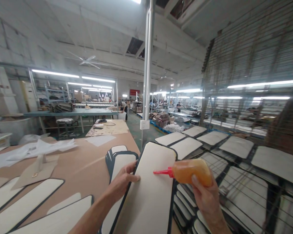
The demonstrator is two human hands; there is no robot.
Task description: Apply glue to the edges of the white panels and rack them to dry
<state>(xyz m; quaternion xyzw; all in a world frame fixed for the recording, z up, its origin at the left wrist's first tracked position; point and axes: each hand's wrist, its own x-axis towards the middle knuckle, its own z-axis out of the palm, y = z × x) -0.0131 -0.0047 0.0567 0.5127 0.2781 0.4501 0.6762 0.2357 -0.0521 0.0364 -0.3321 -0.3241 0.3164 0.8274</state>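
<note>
Over the near edge of the table, the right hand (pixel 206 195) wraps round a squeeze bottle (pixel 191 170) of amber liquid, its thumb laid along the side; I cannot tell how hard it presses. The bottle lies almost level, its red nozzle (pixel 162 172) pointing left above the face of a cream panel (pixel 146 201) with a dark border. Whether the tip touches is unclear. The left hand (pixel 125 177) pinches that panel by its left edge, thumb on the face, fingers behind, and holds it tilted in front of the body. The left forearm slants up from the bottom of the view, the right one from the lower right.

The work on this panel seems under way rather than finished: no clear bead of liquid shows on the broad face, and a faint yellowish line along the rim may or may not be adhesive. Just left, beneath it, more bordered panels (pixel 122 161) overlap on the brown table (pixel 85 152); others (pixel 39 201) lie farther left. To the right, many cream pieces (pixel 275 162) sit in rows by a wire rack (pixel 249 48); whether those are done, I cannot judge.
</note>
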